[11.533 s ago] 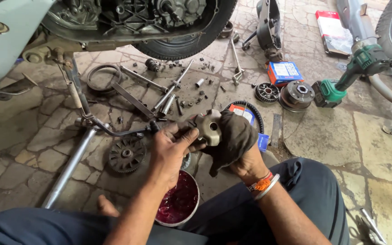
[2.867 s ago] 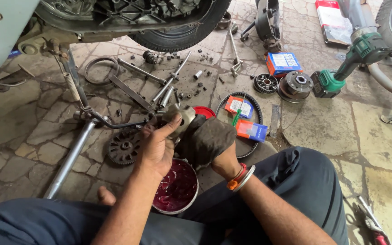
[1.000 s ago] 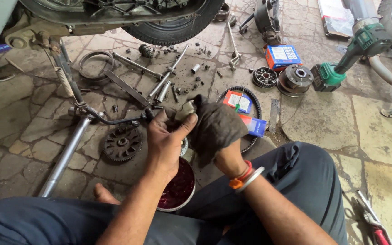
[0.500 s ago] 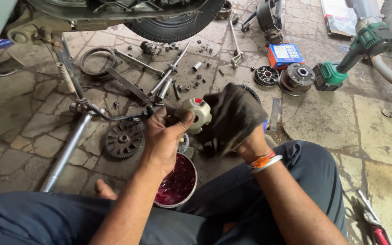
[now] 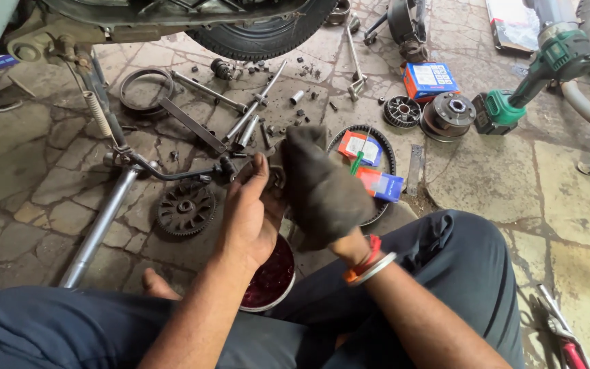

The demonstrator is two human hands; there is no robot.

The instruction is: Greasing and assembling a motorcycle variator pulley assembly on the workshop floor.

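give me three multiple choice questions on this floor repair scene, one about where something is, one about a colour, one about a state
1. Where is the round black toothed gear?
A. on the stone floor to the left of the left hand
B. inside the bowl
C. on top of the blue box

2. What colour is the stuff in the bowl under the hands?
A. green
B. dark red
C. white

3. What is the right hand doing?
A. resting flat on the knee
B. holding the green power tool
C. covered by a dark cloth and pressed against the small metal part that the left hand holds

Answers:
1 A, the gear lies flat on the paving beside the left hand.
2 B, the bowl's contents look dark red.
3 C, the cloth hides the right hand's fingers and meets the part.
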